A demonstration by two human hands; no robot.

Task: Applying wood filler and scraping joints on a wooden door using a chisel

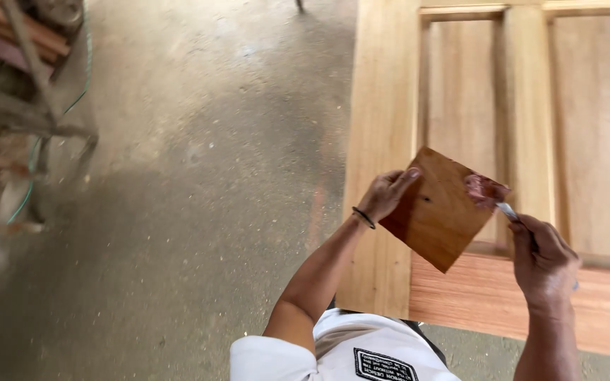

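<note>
My left hand pinches the square wooden board by 1 edge; my right hand clasps the putty knife, best kept flat under the reddish filler.

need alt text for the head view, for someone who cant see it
Seen from above, a person's left hand holds a small square wooden board while the right hand works a putty knife into reddish filler on its corner. Beneath lies a pale panelled wooden door, beside a grey concrete floor.

Grey concrete floor, with a panelled wooden door and stacked timber upon it.
</note>
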